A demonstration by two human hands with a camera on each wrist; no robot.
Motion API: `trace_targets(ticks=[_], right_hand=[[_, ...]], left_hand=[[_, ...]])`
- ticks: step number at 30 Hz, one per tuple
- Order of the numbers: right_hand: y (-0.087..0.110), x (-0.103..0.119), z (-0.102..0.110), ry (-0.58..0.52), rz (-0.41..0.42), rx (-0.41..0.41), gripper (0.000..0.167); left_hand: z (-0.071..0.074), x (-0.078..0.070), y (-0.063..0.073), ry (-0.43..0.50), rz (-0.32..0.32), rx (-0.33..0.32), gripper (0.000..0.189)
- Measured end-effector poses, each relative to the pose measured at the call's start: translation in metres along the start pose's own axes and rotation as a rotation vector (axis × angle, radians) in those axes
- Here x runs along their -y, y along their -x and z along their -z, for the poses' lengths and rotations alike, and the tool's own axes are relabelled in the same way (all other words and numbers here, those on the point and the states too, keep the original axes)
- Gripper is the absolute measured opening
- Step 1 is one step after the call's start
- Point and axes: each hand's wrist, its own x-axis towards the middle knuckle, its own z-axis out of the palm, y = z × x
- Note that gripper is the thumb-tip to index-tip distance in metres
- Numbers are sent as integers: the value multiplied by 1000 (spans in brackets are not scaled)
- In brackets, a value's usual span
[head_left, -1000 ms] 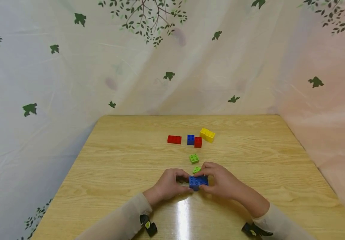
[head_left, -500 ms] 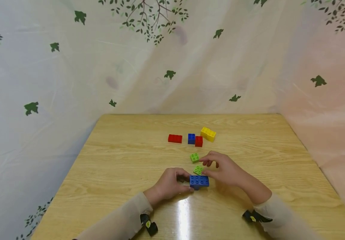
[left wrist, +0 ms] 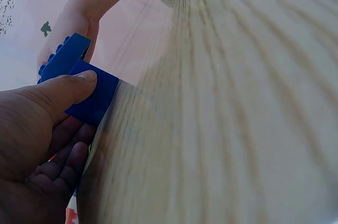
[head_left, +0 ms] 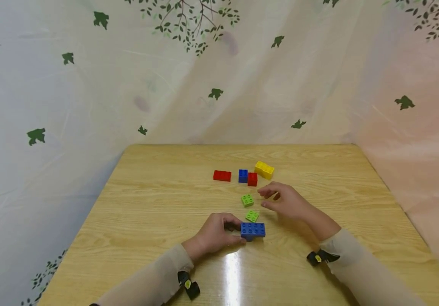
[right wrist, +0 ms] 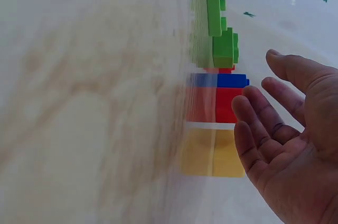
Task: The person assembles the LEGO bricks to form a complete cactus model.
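The left hand [head_left: 217,233] pinches a small blue block [left wrist: 104,97], partly hidden by the thumb and a long, bumpy blue block [head_left: 253,230] on top. The right wrist view cuts them off. Just behind are two square green blocks [head_left: 251,216] on the shiny, wood-grain table [head_left: 166,191]; the right hand [head_left: 286,202], fingers loosely spread, is near these.

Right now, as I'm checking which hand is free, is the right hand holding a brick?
No, the right hand holds nothing, and a gap shows between it and the farther green brick.
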Motion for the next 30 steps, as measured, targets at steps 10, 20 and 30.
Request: trace_targets(ticks=[10,20,30], right_hand=[[-21,-11,-3,-32,-39,45,39],[-34,-14,-4,-45,-54,78,40],[-41,-12,-8,-13,-34,86,44]], left_hand=[[1,0,-1,-5,14,7,30],[0,-2,0,-12,10,0,30],[0,-2,0,-6,7,-2,30]])
